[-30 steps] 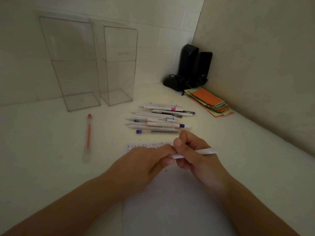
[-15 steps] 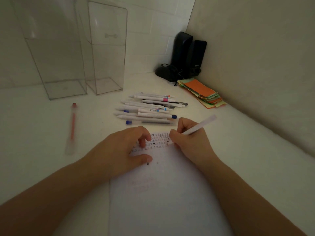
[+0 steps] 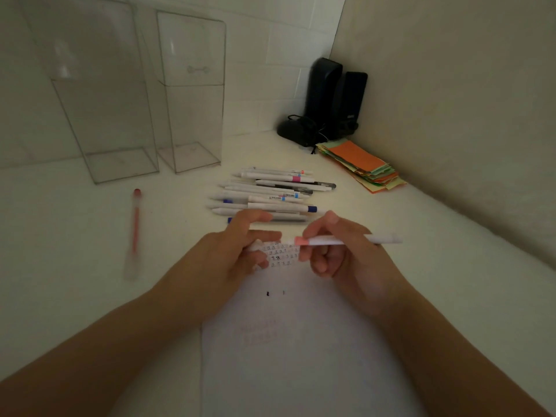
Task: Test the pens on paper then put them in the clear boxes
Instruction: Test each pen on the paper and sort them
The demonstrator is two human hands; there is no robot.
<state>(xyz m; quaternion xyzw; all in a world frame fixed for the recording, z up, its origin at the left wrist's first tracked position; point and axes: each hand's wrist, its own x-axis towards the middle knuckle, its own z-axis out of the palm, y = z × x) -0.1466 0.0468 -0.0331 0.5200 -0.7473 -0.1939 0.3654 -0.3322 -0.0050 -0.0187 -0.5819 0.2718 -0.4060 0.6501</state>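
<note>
- I see a white worktop [image 3: 75,296] in a dim corner, with tiled wall behind and a plain wall to the right.
- Two clear boxes [image 3: 192,94] stand at upper left, nothing visible inside.
- Loose pens [image 3: 270,194] lie at centre, the paper [image 3: 301,356] lower centre.
- My right hand [image 3: 340,251] pinches a white pen [image 3: 346,240] level above the paper; my left hand [image 3: 237,251] holds its tip end, fingers curled.

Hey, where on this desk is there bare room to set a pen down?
Bare desk lies between the red pen and the pen pile, and right of the paper below the coloured notes. It is crowded at the pile and by the clear boxes.
</note>
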